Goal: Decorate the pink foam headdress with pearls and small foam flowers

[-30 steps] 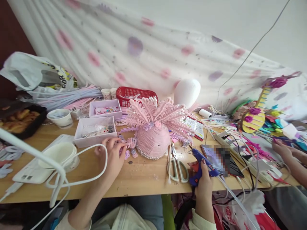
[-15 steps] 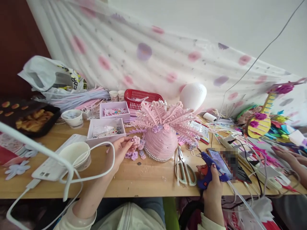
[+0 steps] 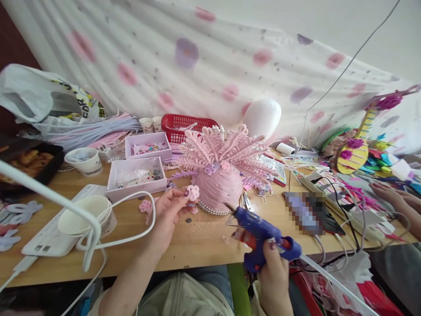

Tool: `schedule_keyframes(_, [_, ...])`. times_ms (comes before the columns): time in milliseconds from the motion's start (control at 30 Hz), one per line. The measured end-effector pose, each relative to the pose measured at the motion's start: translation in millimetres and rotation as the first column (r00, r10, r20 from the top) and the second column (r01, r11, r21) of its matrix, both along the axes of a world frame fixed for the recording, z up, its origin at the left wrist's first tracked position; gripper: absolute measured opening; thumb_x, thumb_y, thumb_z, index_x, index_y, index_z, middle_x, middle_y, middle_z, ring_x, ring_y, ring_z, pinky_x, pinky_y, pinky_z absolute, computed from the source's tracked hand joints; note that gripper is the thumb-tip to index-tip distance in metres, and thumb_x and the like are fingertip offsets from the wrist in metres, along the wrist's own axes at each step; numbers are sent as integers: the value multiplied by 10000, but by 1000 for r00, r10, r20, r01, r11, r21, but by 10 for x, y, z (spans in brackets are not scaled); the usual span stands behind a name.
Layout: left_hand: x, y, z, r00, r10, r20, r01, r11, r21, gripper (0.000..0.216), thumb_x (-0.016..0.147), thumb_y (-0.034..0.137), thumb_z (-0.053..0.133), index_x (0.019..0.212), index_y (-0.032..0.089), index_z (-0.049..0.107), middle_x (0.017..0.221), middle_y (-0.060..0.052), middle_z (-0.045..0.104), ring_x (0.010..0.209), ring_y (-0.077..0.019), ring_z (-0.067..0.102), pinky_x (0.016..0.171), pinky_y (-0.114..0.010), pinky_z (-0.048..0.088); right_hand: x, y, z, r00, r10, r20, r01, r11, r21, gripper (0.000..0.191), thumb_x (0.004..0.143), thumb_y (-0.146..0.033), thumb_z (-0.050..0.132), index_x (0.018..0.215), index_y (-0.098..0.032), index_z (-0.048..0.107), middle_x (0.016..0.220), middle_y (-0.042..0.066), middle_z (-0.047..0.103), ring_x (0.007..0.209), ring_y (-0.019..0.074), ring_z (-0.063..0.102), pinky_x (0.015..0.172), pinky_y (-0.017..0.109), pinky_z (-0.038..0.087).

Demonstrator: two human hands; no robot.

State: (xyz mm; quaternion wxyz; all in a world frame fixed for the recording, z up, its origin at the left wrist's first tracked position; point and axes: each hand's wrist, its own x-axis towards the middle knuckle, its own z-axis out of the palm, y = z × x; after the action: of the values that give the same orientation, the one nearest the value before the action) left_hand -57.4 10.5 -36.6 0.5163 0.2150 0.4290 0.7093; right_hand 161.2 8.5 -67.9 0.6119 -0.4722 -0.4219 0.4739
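Observation:
My left hand (image 3: pixel 169 211) pinches a small pink foam flower (image 3: pixel 193 192) just left of a pink dome-shaped headpiece (image 3: pixel 219 183) with feathery curls and a pearl rim. My right hand (image 3: pixel 273 274) grips a blue hot glue gun (image 3: pixel 259 233) lifted off the wooden table (image 3: pixel 197 245). Its nozzle points left toward the flower. A clear glue stick trails out of the gun's back. Loose pink flowers (image 3: pixel 145 206) lie on the table by my left hand.
Two trays of beads (image 3: pixel 138 175), stacked white bowls (image 3: pixel 86 214), a white lamp arm and cable (image 3: pixel 66 210), a red basket (image 3: pixel 184 125), a white foam egg (image 3: pixel 262 117) and a phone (image 3: pixel 304 213) crowd the table. Another person's hands (image 3: pixel 391 197) work at the right among coloured foam.
My left hand picked a pink flower from the pile and raised it. My right hand lifted the glue gun off the table and swung it left toward the flower.

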Motion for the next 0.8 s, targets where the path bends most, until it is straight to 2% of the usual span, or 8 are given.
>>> schedule_keyframes(100, [65, -18, -44, 998, 41, -39, -42, 999, -30, 362, 595, 386, 877, 780, 143, 683, 729, -9, 708, 652, -126, 668, 626, -241, 580, -170, -28, -64, 995, 82, 50, -85, 995, 59, 336, 669, -502, 822, 697, -203, 674, 528, -3, 598, 510, 170, 574, 566, 326, 539])
schedule_keyframes(200, [99, -27, -115, 997, 45, -55, -48, 997, -66, 349, 620, 408, 861, 795, 149, 707, 766, -27, 725, 655, -135, 672, 623, -251, 586, -238, -29, -126, 994, 91, 58, -95, 994, 61, 305, 702, -483, 807, 724, -201, 693, 526, -9, 597, 471, 140, 520, 488, 276, 494])
schedule_keyframes(300, [152, -56, -170, 993, 35, -112, -39, 998, -41, 302, 679, 407, 826, 685, 158, 655, 1009, -89, 757, 805, -186, 712, 662, -274, 599, -269, -29, -198, 991, 135, 5, -135, 991, -20, 372, 755, -550, 740, 715, -182, 697, 558, 23, 631, 436, 129, 497, 373, 229, 398])
schedule_keyframes(400, [260, -127, -186, 984, -2, -176, 0, 1000, -13, 296, 735, 369, 795, 630, 178, 594, 1168, -100, 735, 966, -236, 715, 744, -312, 615, -328, -46, -249, 989, 149, -20, -150, 986, -73, 452, 778, -615, 688, 700, -171, 697, 569, 45, 654, 414, 133, 507, 348, 231, 379])
schedule_keyframes(500, [366, -203, -173, 971, -58, -230, 64, 998, 16, 221, 747, 321, 789, 636, 197, 644, 1088, -87, 756, 961, -235, 725, 788, -317, 617, -419, -54, -233, 997, 60, -47, -64, 994, -86, 456, 759, -627, 709, 691, -176, 695, 569, 33, 655, 422, 134, 531, 404, 247, 441])
schedule_keyframes(600, [406, -231, -163, 941, -74, -329, 88, 996, 26, 103, 733, 292, 799, 695, 212, 746, 1001, -87, 769, 965, -242, 731, 797, -303, 619, -502, -18, -138, 994, -1, -110, -11, 994, -107, 480, 768, -660, 683, 697, -186, 695, 627, 45, 678, 550, 178, 633, 545, 293, 542])
schedule_keyframes(667, [405, -226, -161, 941, -67, -333, 69, 998, -5, 97, 718, 289, 815, 745, 212, 764, 950, -81, 778, 945, -237, 740, 806, -295, 620, -537, 22, -47, 987, 35, -158, -50, 995, -91, 478, 774, -672, 666, 716, -199, 698, 679, 56, 695, 661, 214, 681, 632, 331, 573])
schedule_keyframes(800, [395, -216, -133, 977, -79, -197, 66, 995, -71, 237, 696, 323, 850, 841, 200, 708, 844, -53, 786, 811, -202, 757, 748, -268, 625, -572, 73, 129, 965, 152, -215, -169, 983, -65, 473, 791, -686, 620, 686, -228, 668, 746, 62, 708, 765, 240, 698, 654, 352, 579])
